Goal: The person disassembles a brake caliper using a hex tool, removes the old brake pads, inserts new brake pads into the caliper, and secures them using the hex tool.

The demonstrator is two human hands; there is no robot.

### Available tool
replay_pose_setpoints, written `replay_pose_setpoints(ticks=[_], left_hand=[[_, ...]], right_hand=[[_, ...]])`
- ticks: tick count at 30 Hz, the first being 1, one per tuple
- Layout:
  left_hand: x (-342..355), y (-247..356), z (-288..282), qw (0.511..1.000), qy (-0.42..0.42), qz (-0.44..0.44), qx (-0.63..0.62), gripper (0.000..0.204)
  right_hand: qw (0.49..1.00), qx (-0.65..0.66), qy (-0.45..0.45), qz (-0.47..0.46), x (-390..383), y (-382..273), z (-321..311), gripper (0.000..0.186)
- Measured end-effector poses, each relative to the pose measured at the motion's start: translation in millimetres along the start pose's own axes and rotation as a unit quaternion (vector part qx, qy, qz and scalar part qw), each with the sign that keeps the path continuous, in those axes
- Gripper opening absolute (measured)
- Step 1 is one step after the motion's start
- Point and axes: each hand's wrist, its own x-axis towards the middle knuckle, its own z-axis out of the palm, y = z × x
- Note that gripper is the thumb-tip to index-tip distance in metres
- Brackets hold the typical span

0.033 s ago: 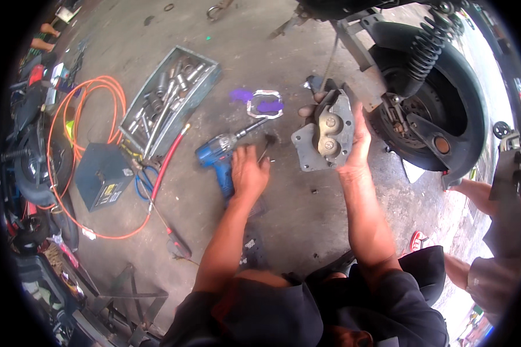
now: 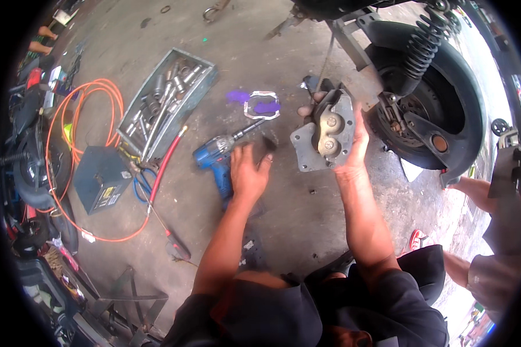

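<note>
My right hand grips a grey metal brake caliper from its right side and underneath, holding it above the floor. Two round pistons face up, and a flat bracket plate is joined at its left. Fingertips show past the caliper's far left edge. Palm down, my left hand is low beside a blue cordless impact wrench, thumb apart from the fingers. By its fingertips lies a small dark patch or part that I cannot make out. Whether the fingers touch the wrench is unclear.
A metal tray of sockets stands far left, near an orange hose and a dark box. A motorcycle wheel with a coil shock stands at right. Beyond the wrench lies a white-edged ring shape. Another person's leg is at right.
The whole view has shifted slightly. A thin piece visible by my left fingertips before no longer shows. The right hand still holds the caliper in much the same pose.
</note>
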Motion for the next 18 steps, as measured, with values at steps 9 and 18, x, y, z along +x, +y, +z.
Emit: replay_pose_setpoints(ticks=[9,18], left_hand=[[33,100,-53,0.750,-0.256,-0.197,-0.577,0.046],[60,80,-76,0.917,-0.297,0.152,-0.219,0.040]], right_hand=[[0.992,-0.074,0.093,-0.039,-10,5,3,0.068],[0.979,0.028,0.194,0.055,-53,3,-11,0.088]])
